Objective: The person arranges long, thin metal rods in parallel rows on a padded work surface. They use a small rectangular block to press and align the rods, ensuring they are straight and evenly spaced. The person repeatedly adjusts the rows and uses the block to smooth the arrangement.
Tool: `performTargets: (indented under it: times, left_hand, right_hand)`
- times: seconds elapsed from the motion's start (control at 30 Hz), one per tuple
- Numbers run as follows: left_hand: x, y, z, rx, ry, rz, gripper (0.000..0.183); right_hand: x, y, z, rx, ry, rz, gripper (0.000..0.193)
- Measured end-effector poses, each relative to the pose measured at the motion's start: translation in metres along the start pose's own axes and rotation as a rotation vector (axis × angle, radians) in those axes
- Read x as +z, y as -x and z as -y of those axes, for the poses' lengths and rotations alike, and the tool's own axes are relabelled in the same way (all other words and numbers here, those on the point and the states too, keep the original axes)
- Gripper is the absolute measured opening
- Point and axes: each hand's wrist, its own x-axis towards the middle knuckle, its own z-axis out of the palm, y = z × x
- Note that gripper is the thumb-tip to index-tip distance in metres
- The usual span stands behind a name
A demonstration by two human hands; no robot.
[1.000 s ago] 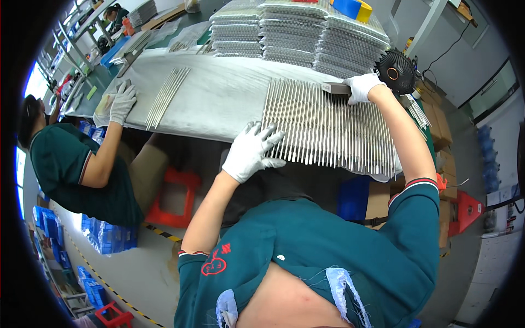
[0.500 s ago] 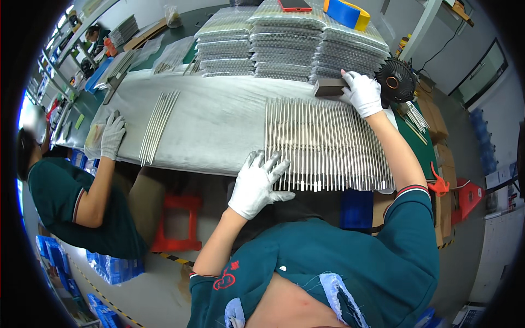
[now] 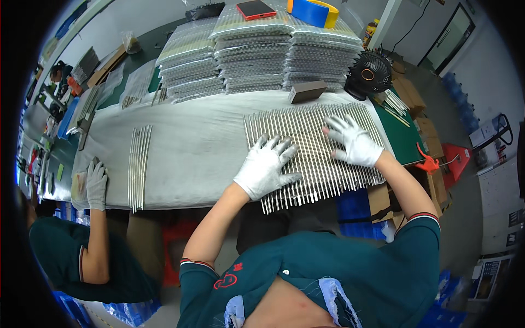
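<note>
A wide row of thin silvery metal rods (image 3: 311, 156) lies side by side on the pale table covering, its near ends reaching past the table edge. My gloved left hand (image 3: 266, 167) rests on the left part of the row, fingers spread. Farther right, my gloved right hand (image 3: 353, 143) lies over the rods with its fingers apart. Neither hand grips anything. Behind the row sits a dark rectangular block (image 3: 307, 92), apart from both hands.
Stacks of bubble-wrapped packs (image 3: 254, 60) stand at the back, topped by a red-edged phone (image 3: 256, 9) and blue-yellow tape rolls (image 3: 313, 12). A black fan (image 3: 370, 75) is right of them. Several more rods (image 3: 140, 167) lie left, near a co-worker's gloved hand (image 3: 97, 186).
My right hand has let go of the dark block and come back onto the rods. My left hand has moved further over the row, and the rods' left part now slants nearer me.
</note>
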Motion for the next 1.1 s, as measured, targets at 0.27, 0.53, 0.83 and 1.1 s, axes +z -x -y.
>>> performTargets:
  times: [0.27,0.53,0.83,1.1]
  left_hand:
    - [0.01,-0.019,-0.013,0.002,-0.061,0.097,0.082]
    - [-0.02,0.034,0.028,-0.282,-0.134,0.063,0.075]
    - [-0.029,0.046,0.033,-0.478,-0.096,0.053,0.075]
    - [-0.018,0.04,0.041,-0.343,-0.111,0.063,0.08]
  right_hand:
    - [0.011,0.004,0.03,-0.211,-0.004,0.115,0.075]
    - [0.029,-0.061,0.072,-0.505,-0.176,-0.016,0.077]
    - [0.006,0.054,-0.077,0.005,0.013,0.037,0.077]
    - [0.014,0.006,-0.02,-0.247,-0.015,0.077,0.073]
